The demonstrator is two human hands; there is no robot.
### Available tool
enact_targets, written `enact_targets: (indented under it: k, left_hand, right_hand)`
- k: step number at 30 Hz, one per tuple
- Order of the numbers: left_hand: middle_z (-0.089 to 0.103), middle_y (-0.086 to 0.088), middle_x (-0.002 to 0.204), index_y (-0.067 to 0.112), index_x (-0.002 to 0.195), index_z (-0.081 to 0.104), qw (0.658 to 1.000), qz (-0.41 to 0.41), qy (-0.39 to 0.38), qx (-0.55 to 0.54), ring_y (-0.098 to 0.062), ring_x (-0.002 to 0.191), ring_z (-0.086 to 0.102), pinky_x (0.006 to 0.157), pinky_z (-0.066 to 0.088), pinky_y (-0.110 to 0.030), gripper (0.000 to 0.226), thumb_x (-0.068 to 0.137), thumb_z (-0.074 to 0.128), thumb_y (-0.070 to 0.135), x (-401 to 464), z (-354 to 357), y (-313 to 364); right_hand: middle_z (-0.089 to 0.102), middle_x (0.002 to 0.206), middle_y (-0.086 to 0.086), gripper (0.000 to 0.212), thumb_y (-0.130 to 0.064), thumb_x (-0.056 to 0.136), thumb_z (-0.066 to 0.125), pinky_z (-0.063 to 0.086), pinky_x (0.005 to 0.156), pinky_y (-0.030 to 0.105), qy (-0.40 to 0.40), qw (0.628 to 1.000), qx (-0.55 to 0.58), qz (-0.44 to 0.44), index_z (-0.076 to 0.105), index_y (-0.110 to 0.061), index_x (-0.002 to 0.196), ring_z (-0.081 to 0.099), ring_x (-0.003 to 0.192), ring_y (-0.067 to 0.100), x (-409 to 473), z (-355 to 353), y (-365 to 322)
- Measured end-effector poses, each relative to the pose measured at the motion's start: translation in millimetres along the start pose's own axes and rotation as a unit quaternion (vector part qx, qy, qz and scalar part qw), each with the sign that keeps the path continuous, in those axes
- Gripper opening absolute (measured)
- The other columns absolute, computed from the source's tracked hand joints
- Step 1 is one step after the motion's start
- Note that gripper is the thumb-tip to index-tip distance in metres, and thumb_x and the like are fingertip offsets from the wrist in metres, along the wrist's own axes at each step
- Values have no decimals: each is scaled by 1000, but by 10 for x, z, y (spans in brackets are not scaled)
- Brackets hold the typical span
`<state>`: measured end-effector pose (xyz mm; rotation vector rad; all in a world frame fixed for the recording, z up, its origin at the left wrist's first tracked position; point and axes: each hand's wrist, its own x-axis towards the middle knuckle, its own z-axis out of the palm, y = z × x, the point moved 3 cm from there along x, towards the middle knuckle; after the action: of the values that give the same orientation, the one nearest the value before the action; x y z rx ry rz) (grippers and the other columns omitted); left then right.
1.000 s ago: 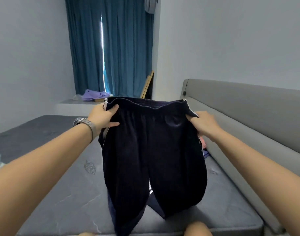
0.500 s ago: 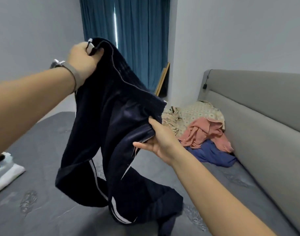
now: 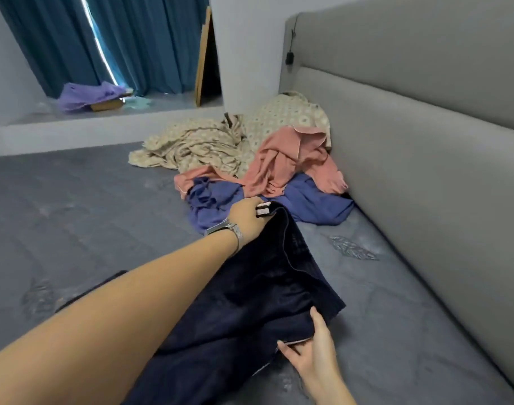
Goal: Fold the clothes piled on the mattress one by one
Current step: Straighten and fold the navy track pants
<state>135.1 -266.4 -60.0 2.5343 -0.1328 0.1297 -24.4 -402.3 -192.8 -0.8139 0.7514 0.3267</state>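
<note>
Both hands laying dark navy velvety trousers (image 3: 249, 302) down on the grey quilted mattress (image 3: 74, 217).

The left hand (image 3: 247, 217), fingers curled, grips the waistband's far end beside the pile; the right hand (image 3: 314, 346) pinches the near edge between thumb and fingers. The garment's long axis runs from the left hand back toward the person. Beyond lie the crumpled blue garment (image 3: 311, 203), salmon-pink shirt (image 3: 282, 162) and beige patterned cloth (image 3: 197, 144), unfolded, against the grey padded headboard (image 3: 410, 159).
</note>
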Motion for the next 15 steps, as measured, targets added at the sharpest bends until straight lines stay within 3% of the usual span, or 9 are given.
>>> enact_targets:
  k: [2,4,6,8,10,11,13,15]
  left_hand:
    - [64,-10,97,9,94,59,1000,5,0,-15,-29,92,57,61,25,-24,13,93,60,22,180,512,48]
    - [66,-13,103,5,100,62,999,0,2,-54,-30,98,59,64,27,-21,15,90,63,16,311,984,66]
    - [64,-12,113,4,111,61,992,2,-16,-123,-28,108,58,80,36,-19,27,88,66,17,351,1386,65]
    - [50,-11,137,5,136,47,984,9,-85,-153,-24,130,46,105,34,-23,55,88,68,25,283,1734,40]
    - [27,-8,156,9,150,24,980,39,-161,-109,-21,145,21,118,19,-33,74,91,62,32,105,1985,-36]
    - [19,-3,159,14,152,19,979,55,-182,-75,-19,148,11,119,15,-41,73,93,57,36,-26,2039,-95]
    - [12,5,161,22,151,23,975,67,-212,23,-14,149,-1,117,11,-57,62,97,47,42,-325,2011,-269]
    - [11,9,160,25,149,29,962,73,-215,149,-13,148,-6,117,3,-56,56,99,41,45,-679,1803,-484]
  right_hand:
    - [67,102,10,36,-41,96,53,50,67,35,78,994,-70,-34,60,-12,116,62,87,26,227,-172,-99]
    - [65,95,3,35,-37,99,48,47,75,34,161,964,-183,-109,63,-9,113,59,87,24,356,-300,-303]
    - [63,100,8,38,-34,101,44,42,81,32,213,934,-242,-156,63,-6,116,57,96,29,418,-414,-487]
    - [62,117,15,38,-32,101,43,41,85,34,246,911,-286,-170,58,-4,122,56,110,34,495,-521,-572]
    - [54,130,17,40,-27,97,52,42,90,37,263,883,-343,-184,47,-4,129,51,117,34,576,-583,-592]
    - [45,138,18,53,-24,93,58,41,95,38,267,870,-370,-187,37,-5,137,46,123,34,593,-588,-582]
    - [20,152,18,87,-22,85,68,33,104,41,274,843,-430,-171,11,-16,150,29,135,36,570,-548,-553]
    - [-1,157,14,104,-25,80,73,28,109,48,288,791,-514,-163,-4,-31,150,16,140,37,529,-468,-516]
